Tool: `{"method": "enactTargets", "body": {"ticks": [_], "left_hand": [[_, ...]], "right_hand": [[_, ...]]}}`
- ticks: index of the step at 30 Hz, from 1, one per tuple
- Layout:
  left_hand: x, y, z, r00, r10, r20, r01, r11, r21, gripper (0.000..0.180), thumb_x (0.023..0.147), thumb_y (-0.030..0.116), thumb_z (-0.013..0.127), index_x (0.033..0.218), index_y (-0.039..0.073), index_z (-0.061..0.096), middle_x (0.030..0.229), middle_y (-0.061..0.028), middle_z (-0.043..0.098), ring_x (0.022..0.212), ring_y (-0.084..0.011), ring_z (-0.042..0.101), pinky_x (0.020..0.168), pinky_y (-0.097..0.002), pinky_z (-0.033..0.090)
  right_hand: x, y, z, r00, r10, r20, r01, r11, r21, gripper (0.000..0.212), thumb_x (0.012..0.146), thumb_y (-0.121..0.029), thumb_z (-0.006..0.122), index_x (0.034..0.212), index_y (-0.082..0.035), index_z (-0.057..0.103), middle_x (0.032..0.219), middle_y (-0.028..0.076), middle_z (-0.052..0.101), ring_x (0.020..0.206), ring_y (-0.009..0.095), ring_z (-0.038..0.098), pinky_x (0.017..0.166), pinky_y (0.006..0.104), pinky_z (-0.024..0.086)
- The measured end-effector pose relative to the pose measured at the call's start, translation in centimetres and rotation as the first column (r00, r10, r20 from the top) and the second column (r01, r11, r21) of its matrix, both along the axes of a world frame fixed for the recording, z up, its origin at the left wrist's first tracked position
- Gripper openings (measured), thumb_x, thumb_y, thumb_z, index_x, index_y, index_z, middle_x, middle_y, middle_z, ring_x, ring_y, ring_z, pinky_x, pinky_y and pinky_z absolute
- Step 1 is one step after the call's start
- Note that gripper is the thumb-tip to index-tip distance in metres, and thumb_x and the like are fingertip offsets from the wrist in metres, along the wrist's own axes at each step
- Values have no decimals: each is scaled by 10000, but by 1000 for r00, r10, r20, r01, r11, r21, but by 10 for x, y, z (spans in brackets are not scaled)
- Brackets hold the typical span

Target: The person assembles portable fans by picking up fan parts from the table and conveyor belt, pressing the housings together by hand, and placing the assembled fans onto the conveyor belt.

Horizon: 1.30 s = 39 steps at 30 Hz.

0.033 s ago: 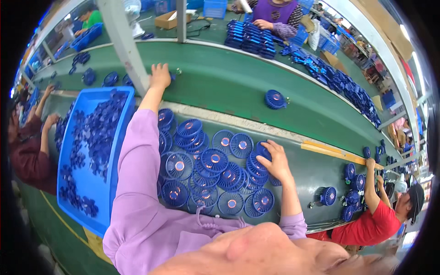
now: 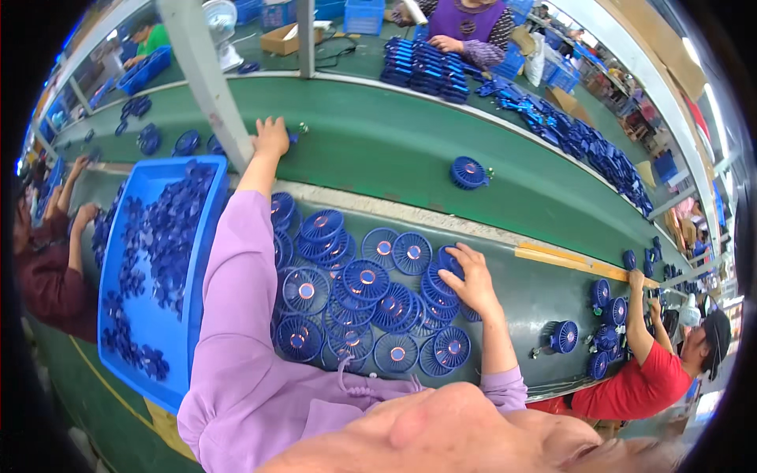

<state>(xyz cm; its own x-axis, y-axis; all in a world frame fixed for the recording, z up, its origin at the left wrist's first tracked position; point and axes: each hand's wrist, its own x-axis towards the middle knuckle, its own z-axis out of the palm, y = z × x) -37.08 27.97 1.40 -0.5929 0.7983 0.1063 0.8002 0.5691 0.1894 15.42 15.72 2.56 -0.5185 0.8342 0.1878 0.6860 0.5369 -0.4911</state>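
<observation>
My left hand (image 2: 272, 138) reaches far over the green belt, its fingers curved over a blue fan head (image 2: 294, 137). Most of that fan head is hidden under the hand; a small green-and-silver bit sticks out to its right. My right hand (image 2: 473, 282) lies at the right edge of a pile of round blue fan grilles (image 2: 367, 281), fingers and thumb spread, touching the nearest ones. The grilles overlap in stacks on the table before me, many with a copper-coloured disc at the centre. Another blue fan head (image 2: 469, 173) sits alone on the belt.
A blue tray (image 2: 206, 260) of small dark blue parts stands left of my arm, near a white post (image 2: 206, 75). At the right, a person in red (image 2: 650, 378) handles more fan heads (image 2: 564, 337). Across the belt, a person in purple stands at stacked blue parts (image 2: 426, 69).
The view has shifted very slightly. My left hand has drawn a touch nearer; my right hand stays by the grilles.
</observation>
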Motion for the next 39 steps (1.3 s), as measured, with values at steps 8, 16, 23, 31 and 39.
{"method": "enactTargets", "body": {"ticks": [8, 16, 23, 31, 39], "left_hand": [[7, -8, 10, 983, -114, -142, 115, 993, -7, 305, 918, 174, 519, 1216, 110, 514, 1187, -159, 614, 1176, -336, 546, 943, -541, 436], [73, -48, -31, 757, -602, 255, 182, 569, 802, 358, 920, 264, 615, 1136, -4, 516, 958, -158, 689, 894, -246, 667, 783, -387, 512], [261, -118, 26, -499, -558, 663, -178, 815, 551, 288, 964, 272, 565, 1146, 49, 580, 1073, -88, 659, 932, -187, 660, 836, -362, 548], [277, -160, 28, -706, -454, 543, -246, 877, 412, 490, 991, 471, 416, 1333, 127, 483, 1288, -103, 571, 1188, -275, 557, 1005, -438, 460], [286, -189, 44, -584, -592, 556, -414, 806, 423, 394, 1026, 382, 389, 1259, 105, 544, 1256, -67, 592, 1144, -207, 577, 974, -380, 473]], "right_hand": [[4, 29, 1, 835, -301, -462, 9, 845, -534, 486, 983, -411, 498, 1288, -37, 549, 1302, 162, 556, 1200, 290, 534, 913, 403, 503], [-65, 27, 35, 380, -369, -848, -527, 667, -526, 517, 921, -245, 633, 1343, -24, 430, 1199, 140, 590, 1041, 235, 633, 753, 409, 596], [-84, 2, 50, 560, -209, -802, -223, 894, -389, 532, 867, -154, 670, 1352, -96, 458, 1072, 102, 621, 884, 183, 648, 588, 293, 563], [-99, -10, 50, 885, 266, -381, -53, 872, 487, 506, 788, -59, 621, 1286, -126, 557, 1327, 159, 468, 1211, 361, 453, 991, 443, 431], [-98, -11, 43, 846, 478, -235, -382, 853, 356, 886, 749, -523, 684, 1466, -141, 331, 1509, 235, 245, 1372, 431, 275, 1126, 523, 240]]}}
